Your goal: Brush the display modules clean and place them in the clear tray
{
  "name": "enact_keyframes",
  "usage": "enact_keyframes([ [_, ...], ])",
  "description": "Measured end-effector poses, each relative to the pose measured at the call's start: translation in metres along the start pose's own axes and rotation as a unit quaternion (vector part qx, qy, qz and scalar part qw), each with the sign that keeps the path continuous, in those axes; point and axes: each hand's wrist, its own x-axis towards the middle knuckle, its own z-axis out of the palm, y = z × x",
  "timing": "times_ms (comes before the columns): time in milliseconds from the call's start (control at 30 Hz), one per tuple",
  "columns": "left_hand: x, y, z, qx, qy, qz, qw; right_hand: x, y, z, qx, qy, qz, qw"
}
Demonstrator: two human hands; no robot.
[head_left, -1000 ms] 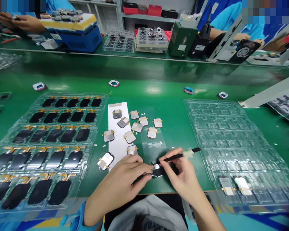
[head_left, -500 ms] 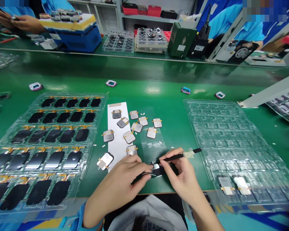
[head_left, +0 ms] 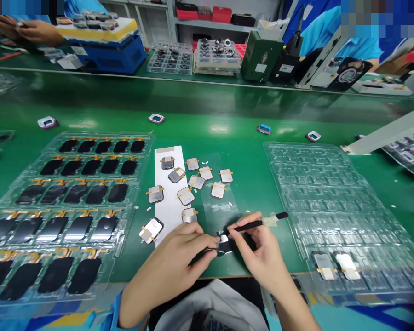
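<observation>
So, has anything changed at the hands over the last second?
Nothing visibly changed at the hands: the left hand still holds the dark screen, and the right hand still holds the black tool over it. Only the view drifted slightly. The clear tray and the tray of dark screens stayed put.

sleeve [head_left: 114,313]: bright blue | chest cloth [head_left: 212,305]: pale grey, dark print at hem
</observation>
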Motion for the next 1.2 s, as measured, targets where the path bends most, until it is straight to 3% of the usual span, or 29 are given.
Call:
enact_keyframes([
  [133,0.0,0.001,-0.001,0.004,0.002,-0.004,1.0,0.002,-0.001,0.001,0.026,0.016,0.013,0.999],
  [233,0.002,0.003,-0.002,0.0,0.023,0.008,1.0,0.004,-0.002,-0.005,0.113,0.052,0.048,0.991],
  [333,0.005,0.004,0.0,-0.036,0.118,0.012,0.992,0.005,-0.007,-0.012,0.217,0.087,0.083,0.969],
  [467,0.011,0.007,0.007,-0.105,0.27,-0.017,0.957,0.005,-0.02,-0.01,0.295,0.092,0.135,0.941],
  [567,0.016,0.011,0.014,-0.137,0.311,-0.043,0.94,0.006,-0.033,0.003,0.324,0.094,0.129,0.932],
  [733,0.022,0.017,0.016,-0.036,0.301,-0.019,0.953,0.007,-0.047,0.02,0.272,0.147,0.005,0.951],
  [833,0.024,0.017,0.015,0.033,0.271,-0.028,0.961,0.008,-0.048,0.023,0.238,0.15,-0.022,0.959],
  [967,0.029,0.016,0.016,0.004,0.227,-0.057,0.972,0.008,-0.048,0.026,0.236,0.146,-0.046,0.959],
  [1200,0.029,0.016,0.019,-0.036,0.219,-0.054,0.974,0.011,-0.05,0.034,0.235,0.166,-0.08,0.954],
])
